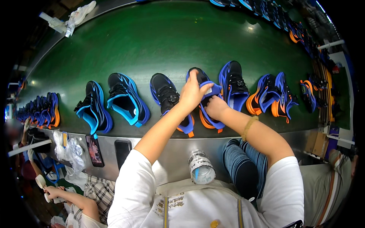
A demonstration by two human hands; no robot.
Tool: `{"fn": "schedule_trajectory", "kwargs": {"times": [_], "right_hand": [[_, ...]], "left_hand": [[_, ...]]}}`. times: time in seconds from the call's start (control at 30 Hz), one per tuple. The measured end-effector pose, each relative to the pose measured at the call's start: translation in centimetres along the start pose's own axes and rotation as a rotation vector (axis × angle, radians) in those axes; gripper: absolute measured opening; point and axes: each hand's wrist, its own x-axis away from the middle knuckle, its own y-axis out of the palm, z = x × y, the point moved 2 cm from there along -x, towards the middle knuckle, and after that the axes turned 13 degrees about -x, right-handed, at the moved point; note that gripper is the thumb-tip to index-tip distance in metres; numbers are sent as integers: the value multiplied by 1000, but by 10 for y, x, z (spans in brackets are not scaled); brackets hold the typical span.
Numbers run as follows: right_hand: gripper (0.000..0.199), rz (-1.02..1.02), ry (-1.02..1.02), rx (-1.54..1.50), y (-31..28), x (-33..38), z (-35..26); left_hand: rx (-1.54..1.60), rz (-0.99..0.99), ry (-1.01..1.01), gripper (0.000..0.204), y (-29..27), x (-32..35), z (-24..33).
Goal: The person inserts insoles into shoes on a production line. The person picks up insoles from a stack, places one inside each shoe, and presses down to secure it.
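Your left hand (193, 93) and right hand (215, 107) cover most of the blue-and-orange shoe (207, 114), so you can't see its opening. The far right row of shoes (300, 34) blurs, cut by the rim.

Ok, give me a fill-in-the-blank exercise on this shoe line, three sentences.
1. Both hands, the left hand and the right hand, are on one shoe lying on the ______ belt.
2. The sole of that shoe is trimmed in ______.
3. The stack of dark insoles stands below the person's ______ forearm.

Missing words: green; orange; right
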Motion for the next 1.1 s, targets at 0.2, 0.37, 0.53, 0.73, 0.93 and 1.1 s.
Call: {"fn": "schedule_trajectory", "kwargs": {"times": [0.2, 0.37, 0.53, 0.73, 0.93, 1.1], "right_hand": [[61, -407, 20, -435, -44, 46, -21], [48, -202, 72, -432, -13, 50, -24], [18, 445, 33, -370, -5, 111, -48], [25, 100, 118, -323, 0, 119, -58], [31, 513, 45, -480, -26, 146, -55], [29, 901, 63, -722, -36, 247, -71]], "left_hand": [[-526, 148, 514, 33, -1, 7, 7], [-671, 6, 595, 30, -3, 6, 14], [-635, -50, 602, 18, -14, 23, 10], [-852, 13, 713, 15, -20, 58, 24], [-1153, -49, 699, 14, -5, 20, 1], [-701, -292, 583, 6, -24, 9, 2]]}}
